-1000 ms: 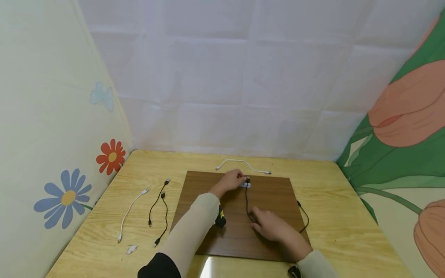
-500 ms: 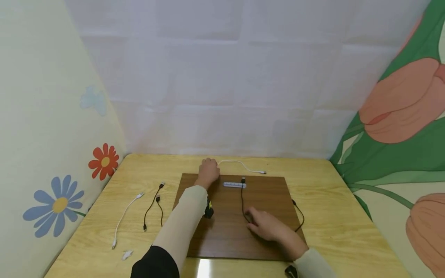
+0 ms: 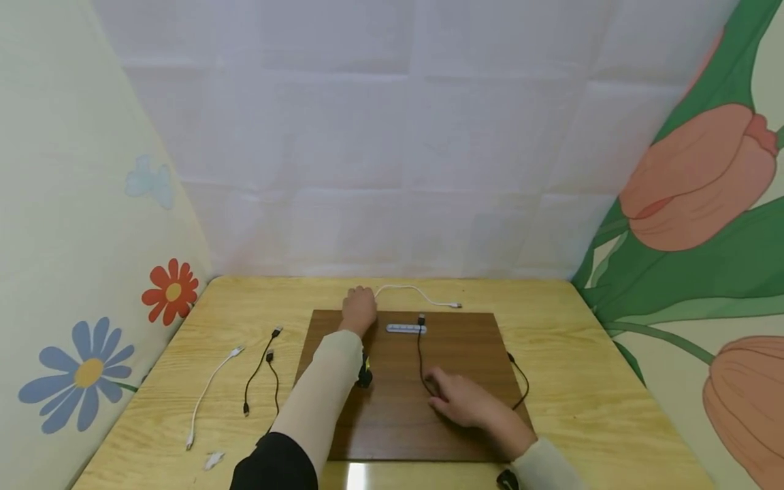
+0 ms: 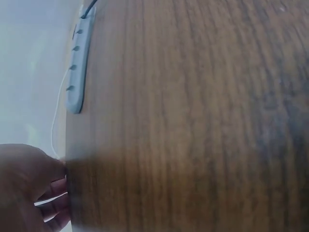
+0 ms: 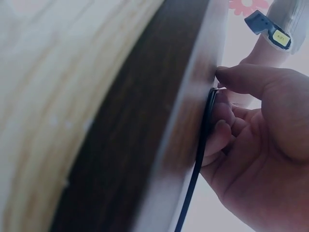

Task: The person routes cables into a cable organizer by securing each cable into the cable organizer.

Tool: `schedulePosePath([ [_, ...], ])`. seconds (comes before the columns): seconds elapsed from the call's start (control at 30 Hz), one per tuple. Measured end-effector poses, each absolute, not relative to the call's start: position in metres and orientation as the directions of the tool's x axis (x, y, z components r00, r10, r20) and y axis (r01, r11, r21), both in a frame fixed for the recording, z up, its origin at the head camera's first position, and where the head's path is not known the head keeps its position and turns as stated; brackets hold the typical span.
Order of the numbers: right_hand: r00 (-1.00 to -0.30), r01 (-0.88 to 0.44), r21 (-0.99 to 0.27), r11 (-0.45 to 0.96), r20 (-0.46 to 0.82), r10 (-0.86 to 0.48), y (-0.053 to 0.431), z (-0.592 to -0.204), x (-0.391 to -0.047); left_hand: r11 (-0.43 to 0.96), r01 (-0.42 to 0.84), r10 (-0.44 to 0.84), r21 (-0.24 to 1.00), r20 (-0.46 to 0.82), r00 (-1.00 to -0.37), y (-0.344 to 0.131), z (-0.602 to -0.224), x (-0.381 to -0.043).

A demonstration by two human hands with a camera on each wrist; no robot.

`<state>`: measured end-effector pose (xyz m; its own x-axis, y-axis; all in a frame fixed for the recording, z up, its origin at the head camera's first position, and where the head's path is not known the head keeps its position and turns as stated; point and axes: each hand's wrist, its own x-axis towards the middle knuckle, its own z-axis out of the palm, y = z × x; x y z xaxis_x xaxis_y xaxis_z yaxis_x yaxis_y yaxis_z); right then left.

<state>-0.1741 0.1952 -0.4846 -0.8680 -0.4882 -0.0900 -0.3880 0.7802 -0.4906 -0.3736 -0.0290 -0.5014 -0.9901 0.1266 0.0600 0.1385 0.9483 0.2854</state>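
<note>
Left hand (image 3: 358,309), arm stretched forward, is at the far edge of the brown board (image 3: 392,429) beside a white cable (image 3: 452,305), its grip unclear; the right hand (image 3: 464,400), fingers curled, pinches a black cable (image 5: 193,182) running from the board's clip strip (image 3: 404,329). A yellow label (image 5: 281,39) on the left wrist's dark band (image 5: 258,23) is too blurred to read. Beneath lies a wooden table (image 3: 569,388), with a creased white sheet (image 3: 343,136) behind.
</note>
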Motion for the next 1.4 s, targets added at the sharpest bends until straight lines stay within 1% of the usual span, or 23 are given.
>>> schedulePosePath([
  [0.23, -0.868, -0.379, -0.495, 0.782, -0.104, -0.486, 0.194, -0.484, -0.174, 0.957, 0.152, 0.131, 0.246, 0.103, -0.986, -0.034, -0.501, -0.370],
  [0.43, -0.867, -0.374, -0.498, 0.782, -0.113, -0.486, 0.195, -0.484, -0.176, 0.945, 0.165, 0.139, 0.283, 0.108, -0.984, -0.036, -0.496, -0.371],
  [0.63, -0.861, -0.390, -0.502, 0.772, -0.099, -0.499, 0.197, -0.484, -0.179, 0.921, 0.171, 0.153, 0.350, 0.077, -0.985, -0.041, -0.485, -0.370],
  [0.87, -0.859, -0.386, -0.508, 0.770, -0.108, -0.501, 0.198, -0.484, -0.178, 0.930, 0.186, 0.187, 0.317, 0.026, -0.982, -0.046, -0.481, -0.372],
  [0.97, -0.860, -0.382, -0.509, 0.771, -0.109, -0.498, 0.198, -0.484, -0.178, 0.910, 0.192, 0.201, 0.366, 0.014, -0.979, -0.047, -0.477, -0.371],
  [1.1, -0.863, -0.373, -0.514, 0.773, -0.114, -0.492, 0.198, -0.482, -0.177, 0.865, 0.179, 0.210, 0.469, -0.013, -0.978, -0.049, -0.469, -0.364],
  [1.27, -0.857, -0.378, -0.527, 0.761, -0.113, -0.504, 0.198, -0.480, -0.177, 0.818, 0.179, 0.238, 0.548, -0.038, -0.971, -0.052, -0.462, -0.354],
  [1.4, -0.852, -0.390, -0.529, 0.753, -0.102, -0.513, 0.200, -0.480, -0.177, 0.738, 0.161, 0.275, 0.655, -0.074, -0.959, -0.055, -0.457, -0.346],
])
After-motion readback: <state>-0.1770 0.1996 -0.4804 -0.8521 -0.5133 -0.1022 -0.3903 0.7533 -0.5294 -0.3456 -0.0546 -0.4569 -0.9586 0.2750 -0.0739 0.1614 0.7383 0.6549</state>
